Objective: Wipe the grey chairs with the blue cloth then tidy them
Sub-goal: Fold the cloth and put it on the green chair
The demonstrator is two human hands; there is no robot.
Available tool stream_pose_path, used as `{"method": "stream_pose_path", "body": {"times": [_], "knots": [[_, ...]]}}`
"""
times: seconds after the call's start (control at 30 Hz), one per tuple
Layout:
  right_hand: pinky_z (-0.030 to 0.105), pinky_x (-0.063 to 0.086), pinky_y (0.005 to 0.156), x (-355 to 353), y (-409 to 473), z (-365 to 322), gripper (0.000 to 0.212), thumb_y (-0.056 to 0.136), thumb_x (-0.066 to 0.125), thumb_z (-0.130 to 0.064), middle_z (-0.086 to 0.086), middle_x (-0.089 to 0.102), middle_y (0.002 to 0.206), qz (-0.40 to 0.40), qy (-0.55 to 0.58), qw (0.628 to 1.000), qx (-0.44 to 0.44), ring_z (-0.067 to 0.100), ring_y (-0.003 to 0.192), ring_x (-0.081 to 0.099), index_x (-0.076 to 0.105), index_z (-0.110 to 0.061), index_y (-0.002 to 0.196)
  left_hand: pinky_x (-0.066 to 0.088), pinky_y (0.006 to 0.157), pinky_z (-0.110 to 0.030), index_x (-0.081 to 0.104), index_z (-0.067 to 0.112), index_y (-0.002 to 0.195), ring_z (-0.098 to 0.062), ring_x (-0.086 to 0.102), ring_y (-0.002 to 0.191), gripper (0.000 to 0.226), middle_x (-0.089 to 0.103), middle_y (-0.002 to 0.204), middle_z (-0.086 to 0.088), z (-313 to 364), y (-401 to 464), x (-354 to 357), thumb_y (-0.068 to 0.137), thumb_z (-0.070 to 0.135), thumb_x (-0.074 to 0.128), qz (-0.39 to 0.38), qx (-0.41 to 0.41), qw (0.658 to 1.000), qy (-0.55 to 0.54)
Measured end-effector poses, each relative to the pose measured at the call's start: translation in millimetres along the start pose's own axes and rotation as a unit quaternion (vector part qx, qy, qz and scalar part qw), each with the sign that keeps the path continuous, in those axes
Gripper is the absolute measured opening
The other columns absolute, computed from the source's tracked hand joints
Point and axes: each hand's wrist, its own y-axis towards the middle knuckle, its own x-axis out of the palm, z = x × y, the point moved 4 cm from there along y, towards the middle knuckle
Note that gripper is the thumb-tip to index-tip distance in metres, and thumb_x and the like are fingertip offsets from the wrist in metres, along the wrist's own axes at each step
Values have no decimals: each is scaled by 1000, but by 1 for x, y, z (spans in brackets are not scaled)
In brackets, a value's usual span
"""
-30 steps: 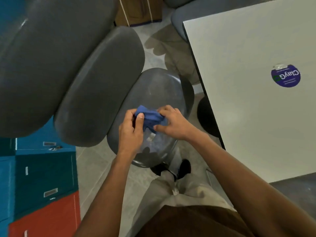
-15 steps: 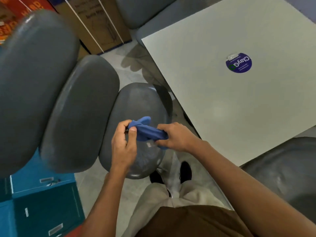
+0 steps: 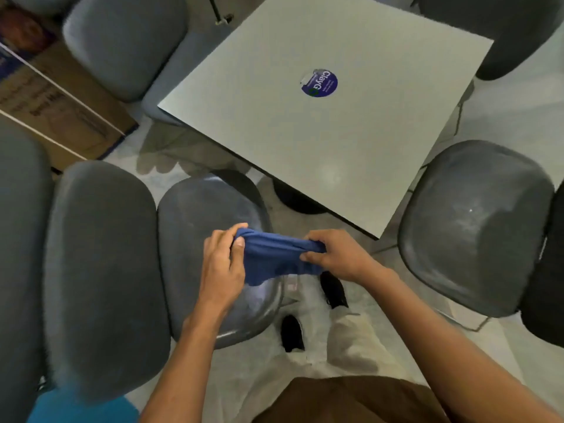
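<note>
You hold the blue cloth point(image 3: 276, 254) stretched between both hands above a grey chair seat point(image 3: 198, 239)

Your left hand point(image 3: 224, 264) has a closed grip pinching the cloth's left end, thumb on top; your right hand point(image 3: 332, 254) has a closed grip bunching the right end, the cloth hanging in a sag between them, clear of the seat below. That glossy chair sits just left of your feet, near the white desk point(image 3: 305, 132) corner. A second grey chair point(image 3: 476, 227) stands to the right, beside the desk edge. Two padded grey backrests point(image 3: 103, 270) stand upright at the left, next to the first seat. Another grey chair point(image 3: 122, 41) is at top left, a cardboard box point(image 3: 58, 108) beside it on the floor. A round purple sticker point(image 3: 319, 83) is on the desk
</note>
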Motion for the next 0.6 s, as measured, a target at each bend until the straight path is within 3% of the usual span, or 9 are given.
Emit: {"method": "stream_pose_path", "body": {"times": [0.1, 0.23, 0.4, 0.53, 0.6], "knots": [[18, 40, 61, 13, -35, 11, 7, 90, 73, -28, -10, 63, 77, 42, 53, 997, 42, 2, 68, 58, 67, -29, 87, 31, 88, 0, 62, 26, 128, -2, 44, 104, 26, 52, 110, 9, 1, -10, 8, 110, 20, 43, -75, 16, 997, -4], [14, 46, 64, 19, -83, 28, 16, 85, 80, -23, -11, 65, 86, 137, 137, 976, 95, 2, 74, 62, 67, -29, 91, 41, 82, -14, 52, 37, 112, -1, 51, 107, 17, 49, 113, 16, 12, -21, 24, 109, 22, 44, -129, 24, 990, -46], [16, 49, 61, 22, -148, 55, 18, 82, 83, -21, -8, 67, 79, 217, 213, 942, 140, 0, 67, 61, 65, -26, 84, 43, 98, -27, 54, 34, 125, -4, 51, 119, 23, 48, 120, 39, 43, -40, 61, 109, 21, 44, -177, 78, 979, -62], [19, 52, 61, 24, -200, 82, 14, 84, 80, -17, -4, 68, 79, 244, 277, 916, 158, 3, 66, 63, 67, -16, 89, 49, 89, -40, 50, 35, 116, -15, 56, 105, 15, 58, 116, 2, 74, -60, 98, 109, 23, 44, -211, 91, 972, -50], [18, 52, 63, 27, -228, 94, 12, 88, 76, -15, -5, 65, 80, 256, 284, 910, 162, 1, 67, 61, 65, -13, 91, 52, 83, -40, 46, 38, 116, -15, 58, 102, 13, 57, 113, 0, 91, -74, 116, 110, 27, 43, -245, 122, 961, -50]]}}
